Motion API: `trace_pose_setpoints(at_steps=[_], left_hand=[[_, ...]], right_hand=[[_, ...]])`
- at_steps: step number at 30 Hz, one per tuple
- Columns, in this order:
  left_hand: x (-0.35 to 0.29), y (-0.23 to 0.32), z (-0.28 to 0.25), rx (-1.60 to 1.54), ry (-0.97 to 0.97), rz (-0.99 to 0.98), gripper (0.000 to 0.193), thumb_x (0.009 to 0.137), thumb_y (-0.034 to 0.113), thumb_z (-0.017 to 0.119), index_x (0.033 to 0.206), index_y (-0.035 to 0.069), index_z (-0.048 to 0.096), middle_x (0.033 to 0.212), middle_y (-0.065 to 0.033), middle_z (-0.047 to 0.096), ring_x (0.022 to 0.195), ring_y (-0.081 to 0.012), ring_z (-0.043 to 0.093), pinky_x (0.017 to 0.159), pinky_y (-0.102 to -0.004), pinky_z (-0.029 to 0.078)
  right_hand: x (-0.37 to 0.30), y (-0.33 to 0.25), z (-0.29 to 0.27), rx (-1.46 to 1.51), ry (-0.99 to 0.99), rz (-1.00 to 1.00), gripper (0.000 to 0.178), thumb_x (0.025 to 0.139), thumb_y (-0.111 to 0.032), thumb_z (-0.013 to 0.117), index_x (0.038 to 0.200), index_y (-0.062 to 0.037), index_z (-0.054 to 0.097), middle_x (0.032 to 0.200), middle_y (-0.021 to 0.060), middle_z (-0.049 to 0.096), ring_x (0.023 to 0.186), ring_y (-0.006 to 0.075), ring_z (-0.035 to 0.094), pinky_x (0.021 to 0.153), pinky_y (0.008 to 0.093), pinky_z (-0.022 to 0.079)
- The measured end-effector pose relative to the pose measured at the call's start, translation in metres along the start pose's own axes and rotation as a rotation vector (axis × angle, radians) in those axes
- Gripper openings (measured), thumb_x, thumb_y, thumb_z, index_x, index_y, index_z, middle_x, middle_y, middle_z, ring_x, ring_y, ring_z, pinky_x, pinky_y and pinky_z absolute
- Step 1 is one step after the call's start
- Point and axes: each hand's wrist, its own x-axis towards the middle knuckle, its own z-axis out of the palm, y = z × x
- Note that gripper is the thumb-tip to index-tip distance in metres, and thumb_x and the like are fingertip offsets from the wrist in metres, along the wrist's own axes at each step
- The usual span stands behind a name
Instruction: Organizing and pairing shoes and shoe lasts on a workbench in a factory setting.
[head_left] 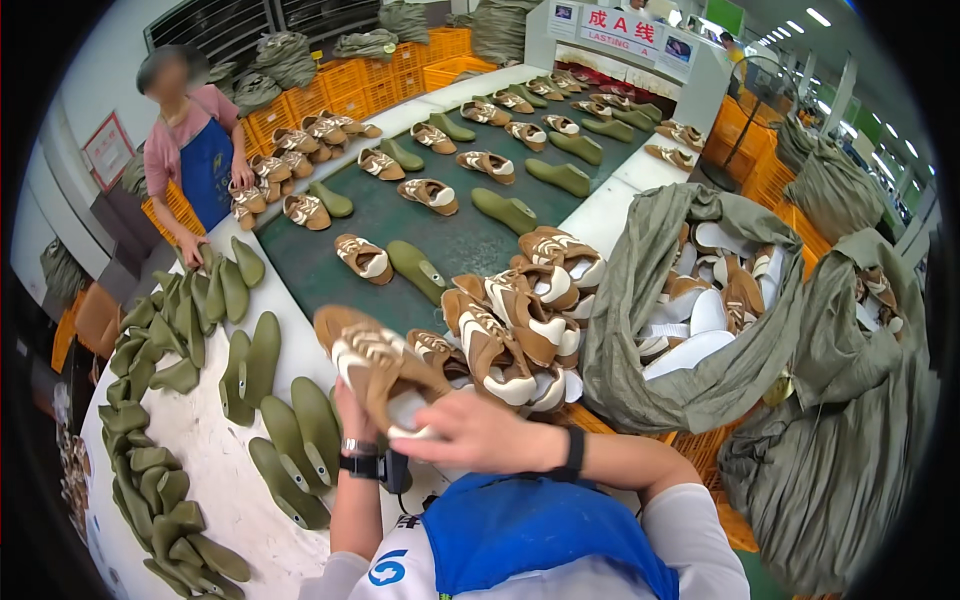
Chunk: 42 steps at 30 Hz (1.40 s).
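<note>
Holding up a brown and white shoe top [375, 365] with both hands, just above the white table [215, 450] edge and close to the body. Left hand [352, 415] raised straight up from the lower edge, forearm upright, two dark bands on the wrist, fingers closed around the back part of the shoe top from below. Right hand [480, 432] reaching in sideways from the right, elbow bent, black band on the wrist, fingers curled and pinching the white edge of the same shoe top. Shoe top tilted, toe pointing up and left.

Just behind it, a pile of brown and white shoe tops [520, 320] sitting at the near end of the green belt [450, 240]. More shoe tops and green foot shapes laid out in pairs along the belt. Green foot shapes [285, 435] lying on the table just left of the left hand. An open grey-green sack [640, 330] full of shoe tops on the right. Another person in a blue apron [205, 170] standing far off at the left side.
</note>
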Motion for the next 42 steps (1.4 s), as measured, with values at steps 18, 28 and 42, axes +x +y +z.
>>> trace_pose_setpoints(at_steps=[18,28,42], left_hand=[[-0.058,-0.045,-0.05,1.505,-0.175,0.329,0.063,0.07,-0.001,0.062,0.128,-0.004,0.037,0.121,-0.0241,0.044,0.11,-0.0424,0.046,0.096,-0.0417,0.037],[-0.055,0.04,0.033,1.528,-0.308,0.572,0.056,0.07,0.004,0.067,0.122,-0.003,0.046,0.116,-0.0225,0.052,0.105,-0.0388,0.051,0.09,-0.0409,0.041],[-0.115,0.087,0.269,1.139,-0.789,1.5,0.072,0.053,0.024,0.081,0.118,0.015,0.053,0.138,-0.0205,0.033,0.126,-0.0454,0.027,0.099,-0.0545,0.027]], right_hand=[[-0.242,0.102,-0.168,-0.952,0.048,1.106,0.017,0.077,-0.013,0.056,0.091,-0.0067,0.063,0.088,0.0121,0.061,0.088,0.0302,0.057,0.076,0.04,0.047],[-0.272,0.037,-0.191,-0.769,-0.186,1.68,0.037,0.07,-0.02,0.069,0.101,-0.0039,0.059,0.097,0.0157,0.058,0.09,0.034,0.059,0.076,0.0415,0.049],[-0.133,0.0,-0.247,0.258,1.141,1.027,0.028,0.082,-0.007,0.062,0.108,0.0032,0.057,0.095,0.0061,0.062,0.083,0.0101,0.059,0.074,0.0233,0.047]])
